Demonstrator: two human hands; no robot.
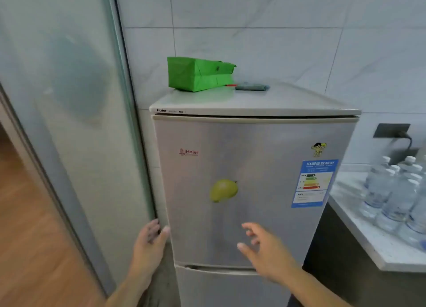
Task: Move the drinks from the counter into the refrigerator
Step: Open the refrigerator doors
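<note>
Water bottles (391, 191) stand clustered on counter (359, 235) right of shut fridge (249, 191); left hand (147, 244) fingers at door edge, right hand (265, 249) released, holding nothing (bottles likely heavyish, thin-walled, slippery: grasp mid-body).

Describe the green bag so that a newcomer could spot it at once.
Find the silver two-door refrigerator against the white tiled wall. On its flat top, at the back left, lies the bright green folded bag. Beside it lies a small grey cloth, flatter and duller.
</note>
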